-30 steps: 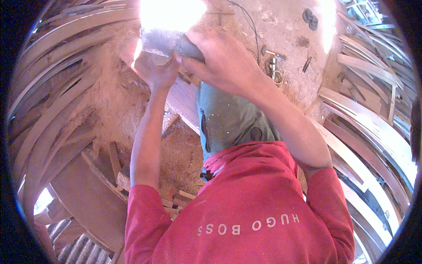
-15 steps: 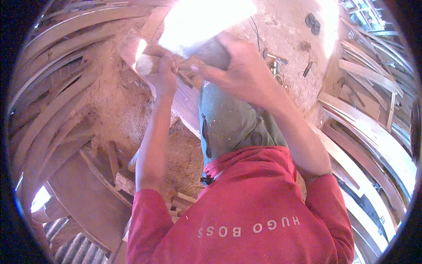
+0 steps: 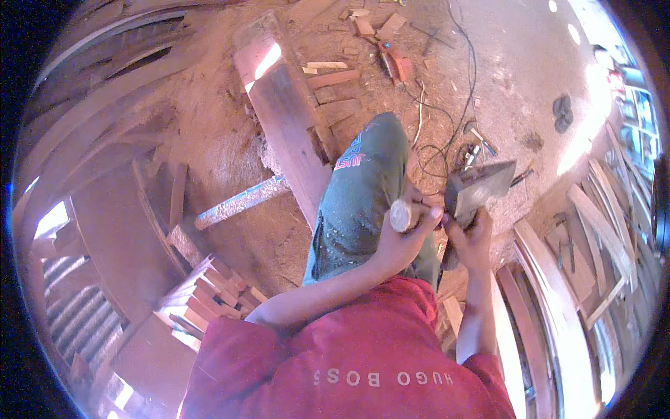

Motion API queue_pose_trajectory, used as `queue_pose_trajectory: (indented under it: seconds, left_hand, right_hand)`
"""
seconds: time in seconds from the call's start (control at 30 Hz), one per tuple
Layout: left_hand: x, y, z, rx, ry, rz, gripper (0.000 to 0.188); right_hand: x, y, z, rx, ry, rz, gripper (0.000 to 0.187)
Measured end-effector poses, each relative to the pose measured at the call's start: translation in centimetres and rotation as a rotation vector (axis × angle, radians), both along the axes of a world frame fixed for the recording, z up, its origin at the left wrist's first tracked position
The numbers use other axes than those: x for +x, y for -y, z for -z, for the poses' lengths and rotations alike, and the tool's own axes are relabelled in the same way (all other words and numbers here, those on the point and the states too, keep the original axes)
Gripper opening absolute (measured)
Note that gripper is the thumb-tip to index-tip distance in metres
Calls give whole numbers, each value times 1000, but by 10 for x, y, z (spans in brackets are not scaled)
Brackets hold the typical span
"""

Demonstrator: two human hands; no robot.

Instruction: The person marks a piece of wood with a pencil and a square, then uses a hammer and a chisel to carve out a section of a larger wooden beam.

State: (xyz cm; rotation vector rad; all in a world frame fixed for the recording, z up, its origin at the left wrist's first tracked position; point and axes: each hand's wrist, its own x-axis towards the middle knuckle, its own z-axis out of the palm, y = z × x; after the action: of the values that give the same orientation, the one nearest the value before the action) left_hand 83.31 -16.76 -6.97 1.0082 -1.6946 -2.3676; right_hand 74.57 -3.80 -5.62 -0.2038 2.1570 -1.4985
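A broad-bladed hand tool is held between my hands, over my right thigh and the floor beside it. Its round wooden handle (image 3: pixel 402 216) points up with its pale end showing; my left hand (image 3: pixel 408 241) is wrapped around it. The flat grey metal blade (image 3: pixel 488 188) is tilted beyond, and my right hand (image 3: pixel 473 237) grips its near side, fingers closed. Where handle and blade join is partly hidden by my hands. To the left of my green-trousered leg lies a long wooden plank (image 3: pixel 286 112), one end sunlit.
Sawdust covers the ground. Ahead lie wood offcuts (image 3: pixel 389 26), an orange tool (image 3: pixel 396 63), cables (image 3: pixel 469 63) and a hammer (image 3: pixel 483 140). Long boards (image 3: pixel 551 300) are stacked at the right. A pile of cut wood blocks (image 3: pixel 209 297) stands at the left, near a pole (image 3: pixel 241 202).
Both hands have brought the tool rightward and closer to my body. Its blade has turned out of the strong glare. The view has shifted, uncovering the plank and floor ahead.
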Motion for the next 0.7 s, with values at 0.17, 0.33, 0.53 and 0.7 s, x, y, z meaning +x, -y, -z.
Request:
queue_pose_trajectory:
  seconds: [0.17,0.33,0.53,0.7]
  left_hand:
    - [-23,-20,-1,186,167,40,22]
    - [-38,-33,-1,511,285,-44,26]
    - [-49,-11,-14,187,209,-47,36]
    - [67,34,-1,-606,595,-430,42]
  right_hand:
    - [-16,-58,34,75,314,-82,38]
    - [-31,-86,65,40,425,-139,51]
    - [-80,-88,52,159,415,-285,49]
    - [-126,-85,36,184,473,-313,43]
